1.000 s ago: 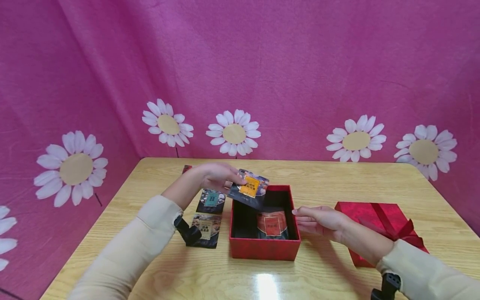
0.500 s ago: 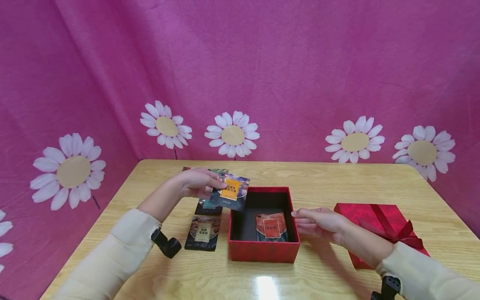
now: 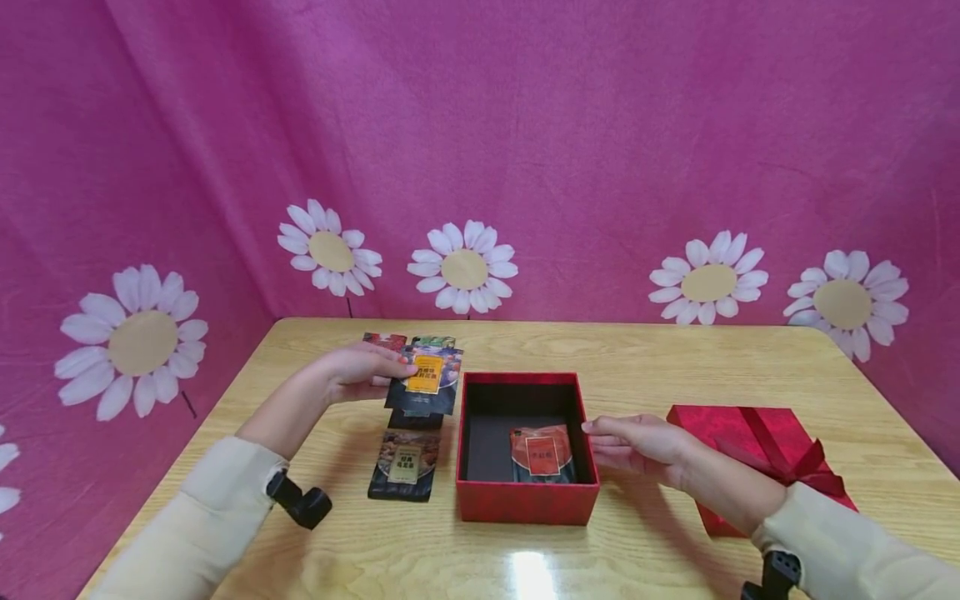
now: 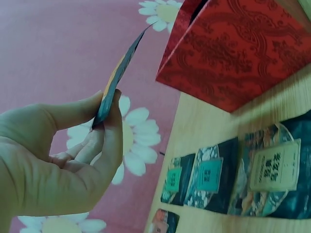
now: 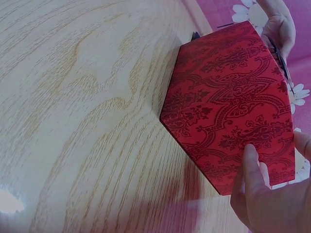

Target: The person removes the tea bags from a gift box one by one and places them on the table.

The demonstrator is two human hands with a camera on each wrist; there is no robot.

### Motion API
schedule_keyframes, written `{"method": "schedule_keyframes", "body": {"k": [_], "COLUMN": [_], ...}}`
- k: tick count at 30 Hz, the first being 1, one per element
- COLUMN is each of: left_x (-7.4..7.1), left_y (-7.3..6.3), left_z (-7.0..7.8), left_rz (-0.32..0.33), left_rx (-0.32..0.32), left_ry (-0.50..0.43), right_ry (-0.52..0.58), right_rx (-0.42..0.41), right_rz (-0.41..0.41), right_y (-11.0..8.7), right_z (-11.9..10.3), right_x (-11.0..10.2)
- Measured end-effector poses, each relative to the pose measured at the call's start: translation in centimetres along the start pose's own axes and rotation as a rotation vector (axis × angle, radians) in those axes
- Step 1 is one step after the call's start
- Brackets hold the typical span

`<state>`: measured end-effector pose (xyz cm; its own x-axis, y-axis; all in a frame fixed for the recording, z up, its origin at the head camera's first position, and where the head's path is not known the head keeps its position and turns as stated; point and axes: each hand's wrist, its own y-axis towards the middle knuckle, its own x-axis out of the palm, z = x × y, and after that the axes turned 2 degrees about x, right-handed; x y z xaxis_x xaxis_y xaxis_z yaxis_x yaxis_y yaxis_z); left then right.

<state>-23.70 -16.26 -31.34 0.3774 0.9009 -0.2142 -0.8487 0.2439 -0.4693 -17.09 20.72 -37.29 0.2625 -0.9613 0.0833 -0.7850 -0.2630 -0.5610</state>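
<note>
My left hand (image 3: 360, 371) pinches a dark flat food sachet (image 3: 420, 401) with an orange label between thumb and fingers. It is raised over the row of sachets left of the box; the left wrist view shows it edge-on. My right hand (image 3: 648, 446) rests against the right side of an uncovered red patterned box (image 3: 525, 505). In the right wrist view its fingers (image 5: 251, 162) lie nearly straight on the outer wall, the thumb at the rim. Inside the box, at the front right, sits a sachet with a red label (image 3: 543, 457).
A sachet with a pale label (image 3: 405, 467) lies left of the box. Two teal-labelled sachets, one a teal-labelled sachet (image 4: 210, 174), continue its row. A red sachet (image 3: 386, 340) is at the back. The red lid (image 3: 757, 442) with a bow lies at the right.
My left hand has carried the orange-labelled sachet leftward from above the box to above the sachet row. The right hand stays against the box.
</note>
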Motion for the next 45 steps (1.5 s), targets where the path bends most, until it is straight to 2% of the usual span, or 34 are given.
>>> {"method": "schedule_keyframes", "body": {"k": [12, 20, 24, 30, 38, 43, 45], "left_x": [-2.8, -4.7, -5.5, -6.5, -7.4, -7.6, -7.5], "left_y": [0.2, 0.6, 1.0, 1.9, 3.2, 3.9, 4.1], "left_z": [-2.3, -3.9, -4.9, -6.6, -8.7, -9.8, -10.1], "left_rz": [0.163, 0.207, 0.204, 0.186, 0.258, 0.256, 0.287], "left_rx": [-0.015, -0.035, -0.03, -0.008, -0.072, -0.059, -0.054], "left_ry": [-0.117, -0.177, -0.186, -0.165, -0.079, -0.034, 0.016], "right_ry": [0.024, 0.034, 0.031, 0.007, 0.005, 0.009, 0.011], "right_rx": [0.024, 0.025, 0.024, 0.005, 0.0, 0.002, 0.001], "right_rz": [-0.002, -0.001, -0.002, -0.011, -0.013, -0.013, -0.015], "right_y": [0.0, 0.1, 0.0, -0.1, -0.1, 0.0, 0.0], "right_z": [-0.2, -0.2, -0.3, -0.2, -0.2, -0.2, -0.2], "right_x": [0.0, 0.0, 0.0, 0.0, 0.1, 0.1, 0.1]}}
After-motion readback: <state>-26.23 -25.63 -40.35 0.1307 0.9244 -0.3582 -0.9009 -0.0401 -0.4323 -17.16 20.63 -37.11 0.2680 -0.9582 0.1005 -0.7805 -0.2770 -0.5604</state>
